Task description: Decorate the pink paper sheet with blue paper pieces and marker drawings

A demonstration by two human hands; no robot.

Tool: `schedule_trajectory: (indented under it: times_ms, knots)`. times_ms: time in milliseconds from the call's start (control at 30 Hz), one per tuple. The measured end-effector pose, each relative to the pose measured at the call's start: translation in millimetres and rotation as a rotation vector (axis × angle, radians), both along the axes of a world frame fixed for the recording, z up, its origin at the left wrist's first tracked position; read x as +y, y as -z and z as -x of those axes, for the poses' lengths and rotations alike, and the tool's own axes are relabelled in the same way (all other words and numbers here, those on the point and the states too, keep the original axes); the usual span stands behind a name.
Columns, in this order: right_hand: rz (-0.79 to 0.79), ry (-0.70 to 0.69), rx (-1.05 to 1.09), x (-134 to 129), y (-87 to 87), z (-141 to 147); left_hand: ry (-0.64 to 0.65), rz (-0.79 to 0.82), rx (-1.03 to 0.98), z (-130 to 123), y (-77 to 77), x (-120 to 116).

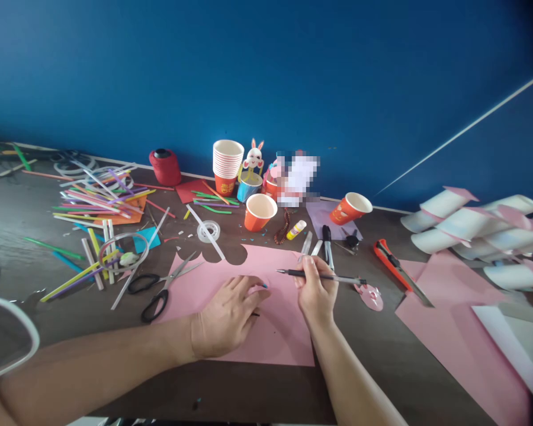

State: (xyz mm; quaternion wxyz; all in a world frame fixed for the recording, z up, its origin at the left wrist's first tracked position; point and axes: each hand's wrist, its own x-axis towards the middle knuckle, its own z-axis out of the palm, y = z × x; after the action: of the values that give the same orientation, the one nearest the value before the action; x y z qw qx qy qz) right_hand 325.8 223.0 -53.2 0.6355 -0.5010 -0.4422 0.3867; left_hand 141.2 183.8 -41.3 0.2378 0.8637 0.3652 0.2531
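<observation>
A sheet of pink paper (pixel 288 331) lies on the dark table, with rounded notches cut from its far edge. My left hand (pixel 228 316) rests on it, fingers apart and slightly curved. Beside its index finger shows a faint round edge with a small blue spot, and a short dark tip sticks out near the thumb; I cannot make out either thing. Over the sheet's right side, my right hand (pixel 318 290) is closed around a black pen (pixel 344 278), its tip pointing left, above the paper. Left of my left hand, black-handled scissors (pixel 166 284) lie open, partly on the sheet.
Left are many coloured straws (pixel 102 198) and a tape roll (pixel 208 231). Stacked paper cups (pixel 228 160), a red thread spool (pixel 165 167) and a glue stick (pixel 296 229) stand or lie behind. Right are an orange box cutter (pixel 395 266), pink paper (pixel 453 331) and white rolls (pixel 466 228).
</observation>
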Motion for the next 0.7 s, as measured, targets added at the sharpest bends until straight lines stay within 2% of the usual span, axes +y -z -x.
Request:
schedule_trajectory:
  times_ms: [133, 233, 400, 567, 700]
  knots:
    - [-0.020, -0.110, 0.028, -7.4, -4.6, 0.2, -0.108, 0.248, -0.202, 0.3, 5.3, 5.5]
    - [-0.022, -0.210, -0.008, -16.7, -6.7, 4.6, -0.151, 0.329, -0.218, -1.5, 13.1, 9.9]
    - [-0.007, -0.302, -0.043, -27.3, -7.1, 14.3, -0.137, 0.291, -0.174, -3.8, 19.3, 11.6]
    - [0.006, -0.354, -0.053, -26.1, -7.4, 18.2, -0.137, 0.206, -0.075, -2.9, 16.0, 7.1]
    - [0.018, -0.441, -0.158, -25.5, -10.1, 22.1, -0.105, 0.192, -0.028, -2.1, 12.7, 5.7]
